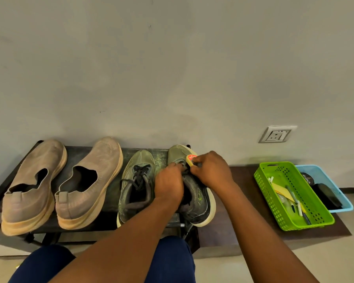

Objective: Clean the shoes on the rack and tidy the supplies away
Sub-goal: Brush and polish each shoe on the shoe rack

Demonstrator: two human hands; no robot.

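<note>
Four shoes on dark rack

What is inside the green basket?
The green basket holds white sticks like markers or chalk, yellow paper and some pens. Anything lying under that pile is covered, so I cannot see it.

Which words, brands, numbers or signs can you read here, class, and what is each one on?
"Cherry", white on a round black tin in the blue basket.
White print on the red label of the yellow object in the right hand: too blurred to read.
Green logo on the side of the right green shoe: unreadable.
Socket on the wall: no text visible.
</note>
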